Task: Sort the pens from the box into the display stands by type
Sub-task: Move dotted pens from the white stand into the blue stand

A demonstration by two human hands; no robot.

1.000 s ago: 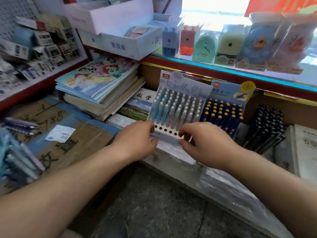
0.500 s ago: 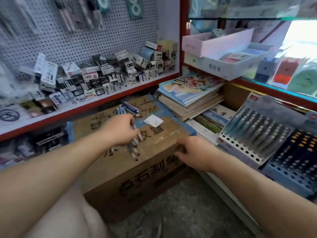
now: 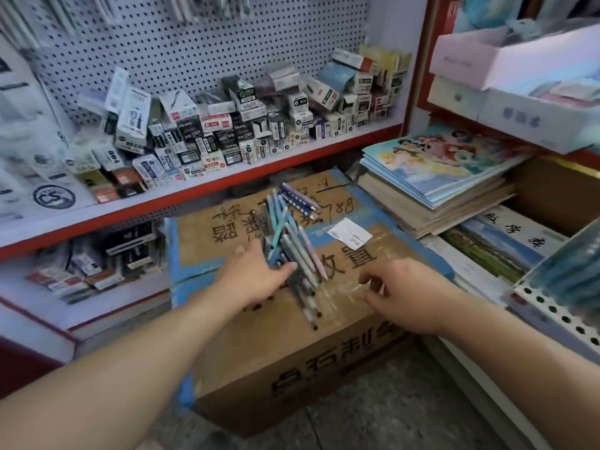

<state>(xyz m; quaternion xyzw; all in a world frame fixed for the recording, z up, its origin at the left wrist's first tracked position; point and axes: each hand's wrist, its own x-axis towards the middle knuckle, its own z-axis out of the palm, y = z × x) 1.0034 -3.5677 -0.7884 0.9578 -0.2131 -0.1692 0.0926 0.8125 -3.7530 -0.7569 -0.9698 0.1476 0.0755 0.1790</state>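
We note the pens (image 3: 293,246) heaped mid-top of the taped cardboard box (image 3: 292,362), left hand (image 3: 256,277) curled round a bunch, right hand (image 3: 409,293) loosely curled, empty, just beside; we judge them light, stiff, slick, prone to rolling, so best gripped mid-barrel.

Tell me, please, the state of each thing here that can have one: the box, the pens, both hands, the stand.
cardboard box, closed, taped with blue tape, pens lying on top.
pens, loose pile, part of it gripped by the left hand.
left hand, fingers curled round several pens.
right hand, fingers loosely curled, holding nothing visible.
display stand, front holes empty, the rest blurred.
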